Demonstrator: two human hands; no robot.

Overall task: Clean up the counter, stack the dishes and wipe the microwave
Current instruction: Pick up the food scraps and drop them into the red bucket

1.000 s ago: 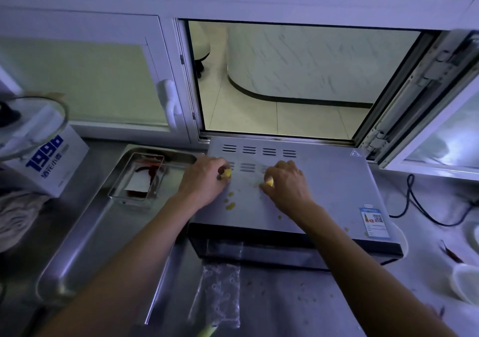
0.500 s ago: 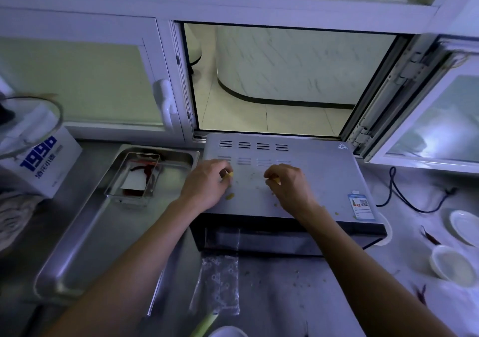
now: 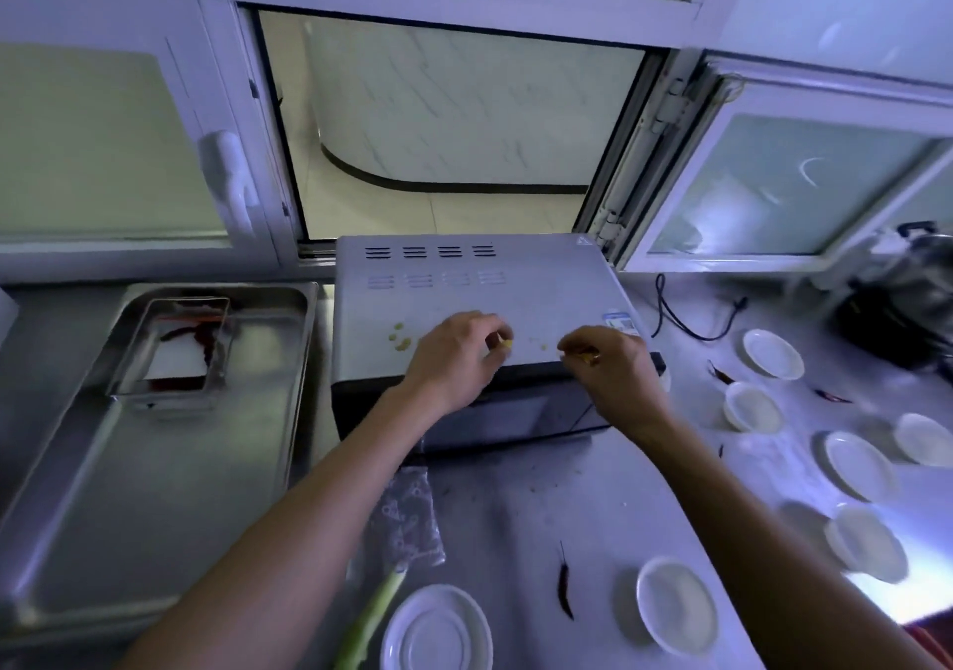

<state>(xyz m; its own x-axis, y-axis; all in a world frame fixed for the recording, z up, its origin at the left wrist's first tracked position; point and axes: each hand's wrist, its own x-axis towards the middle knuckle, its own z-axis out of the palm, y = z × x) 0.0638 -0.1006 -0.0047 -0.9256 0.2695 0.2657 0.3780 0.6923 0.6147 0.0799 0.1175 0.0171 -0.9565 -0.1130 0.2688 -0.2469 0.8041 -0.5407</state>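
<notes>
A grey microwave point(image 3: 541, 298) stands under the open window, its top dotted with yellow food scraps point(image 3: 399, 337). My left hand point(image 3: 454, 355) rests on the front part of the top and pinches a yellow scrap point(image 3: 508, 343) in its fingertips. My right hand point(image 3: 613, 365) is beside it near the front right corner, fingers curled round small yellow bits. Several white dishes point(image 3: 675, 605) lie scattered over the steel counter point(image 3: 608, 489) to the right and in front.
A large steel tray point(image 3: 154, 463) with a smaller dirty tray point(image 3: 170, 344) in it lies at the left. Dried red chillies point(image 3: 565, 587), a green scallion stalk point(image 3: 371, 618) and a clear plastic bag point(image 3: 410, 520) litter the counter. A black cable point(image 3: 691, 319) runs right of the microwave.
Both hands have shifted rightward and toward the front edge of the microwave top, still pinching scraps. The view has pulled back and down, showing more dishes on the counter.
</notes>
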